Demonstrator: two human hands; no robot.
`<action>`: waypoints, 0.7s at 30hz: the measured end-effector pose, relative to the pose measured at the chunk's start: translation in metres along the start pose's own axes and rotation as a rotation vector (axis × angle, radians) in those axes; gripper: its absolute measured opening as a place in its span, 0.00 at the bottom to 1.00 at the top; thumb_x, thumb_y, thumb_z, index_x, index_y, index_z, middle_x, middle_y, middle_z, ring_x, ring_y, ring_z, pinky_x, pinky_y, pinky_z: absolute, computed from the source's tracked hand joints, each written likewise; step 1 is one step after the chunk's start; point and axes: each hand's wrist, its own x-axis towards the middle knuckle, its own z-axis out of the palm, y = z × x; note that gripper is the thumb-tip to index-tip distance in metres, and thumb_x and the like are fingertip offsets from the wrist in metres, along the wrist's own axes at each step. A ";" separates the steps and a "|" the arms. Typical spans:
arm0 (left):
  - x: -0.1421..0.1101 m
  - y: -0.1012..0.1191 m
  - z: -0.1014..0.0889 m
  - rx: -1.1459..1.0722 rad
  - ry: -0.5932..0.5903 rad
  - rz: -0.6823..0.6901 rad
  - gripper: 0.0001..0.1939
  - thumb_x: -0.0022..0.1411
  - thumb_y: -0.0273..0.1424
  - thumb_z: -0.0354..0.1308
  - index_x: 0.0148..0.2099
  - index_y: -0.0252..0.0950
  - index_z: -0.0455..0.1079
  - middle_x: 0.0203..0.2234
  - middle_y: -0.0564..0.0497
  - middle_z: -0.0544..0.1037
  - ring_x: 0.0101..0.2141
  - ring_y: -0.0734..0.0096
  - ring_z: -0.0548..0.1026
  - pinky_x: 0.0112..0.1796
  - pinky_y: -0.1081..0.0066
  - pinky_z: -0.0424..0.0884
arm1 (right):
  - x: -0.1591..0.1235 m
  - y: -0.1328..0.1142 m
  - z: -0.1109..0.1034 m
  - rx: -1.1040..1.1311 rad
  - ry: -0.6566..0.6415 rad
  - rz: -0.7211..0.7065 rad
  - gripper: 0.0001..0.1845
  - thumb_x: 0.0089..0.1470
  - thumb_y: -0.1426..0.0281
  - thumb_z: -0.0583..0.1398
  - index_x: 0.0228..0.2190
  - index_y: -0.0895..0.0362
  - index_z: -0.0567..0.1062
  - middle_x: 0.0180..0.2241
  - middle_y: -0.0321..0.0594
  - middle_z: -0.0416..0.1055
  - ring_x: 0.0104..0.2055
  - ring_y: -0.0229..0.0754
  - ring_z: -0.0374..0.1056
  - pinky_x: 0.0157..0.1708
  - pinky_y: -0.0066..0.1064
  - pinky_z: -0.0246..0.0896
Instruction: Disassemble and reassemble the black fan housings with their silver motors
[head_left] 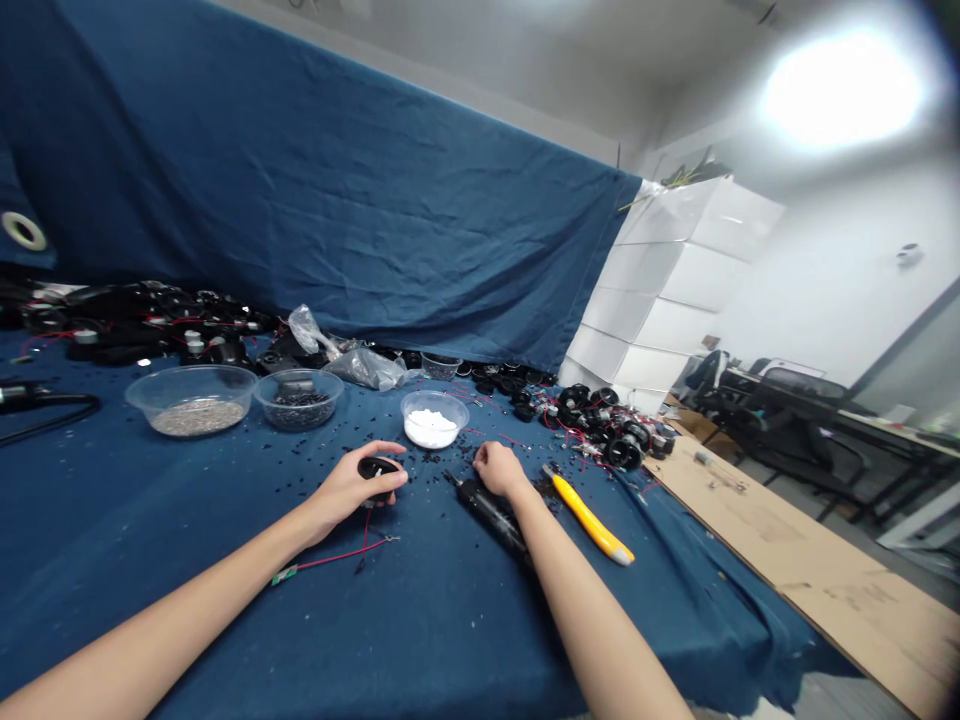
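Observation:
My left hand [358, 487] is wrapped round a small round black housing [379, 467], its top facing up. Beneath that hand a red wire [341, 556] runs over the blue cloth to a small green circuit board [285, 575]. My right hand [498, 468] rests low with its fingers curled together; whatever may be in them is too small to make out. Under the right wrist lies a black electric screwdriver [491, 515], its bit pointing away from me. A yellow-handled tool [592, 520] lies just right of it. Beyond both hands stands a clear bowl of white pieces [431, 425].
Two more clear bowls stand left, one with small metal pieces [199, 415], one with small black pieces [300, 405]. Piles of black parts and red wires [615, 425] lie right and far left. A plastic bag [367, 367] is behind. White boxes [645, 290] stand back right.

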 end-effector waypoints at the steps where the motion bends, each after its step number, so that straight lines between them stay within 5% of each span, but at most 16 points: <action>1: 0.000 0.001 0.000 0.004 0.000 -0.001 0.16 0.66 0.31 0.59 0.54 0.33 0.66 0.36 0.51 0.74 0.28 0.73 0.73 0.31 0.70 0.74 | 0.000 0.000 0.000 0.014 0.007 -0.005 0.13 0.63 0.64 0.59 0.46 0.59 0.72 0.46 0.43 0.70 0.44 0.43 0.69 0.44 0.40 0.69; 9: -0.002 0.001 0.001 0.027 -0.001 -0.024 0.15 0.66 0.31 0.59 0.53 0.33 0.66 0.36 0.51 0.74 0.28 0.73 0.73 0.30 0.70 0.73 | 0.001 -0.006 0.002 0.186 0.076 -0.096 0.14 0.64 0.64 0.58 0.46 0.60 0.71 0.45 0.43 0.70 0.43 0.43 0.70 0.43 0.40 0.69; 21: -0.002 0.001 0.003 0.006 0.009 -0.036 0.14 0.66 0.31 0.58 0.53 0.33 0.66 0.36 0.51 0.74 0.27 0.75 0.73 0.28 0.72 0.73 | -0.009 -0.041 0.010 0.303 -0.098 -0.321 0.13 0.63 0.64 0.59 0.44 0.61 0.72 0.41 0.41 0.71 0.39 0.41 0.70 0.39 0.36 0.70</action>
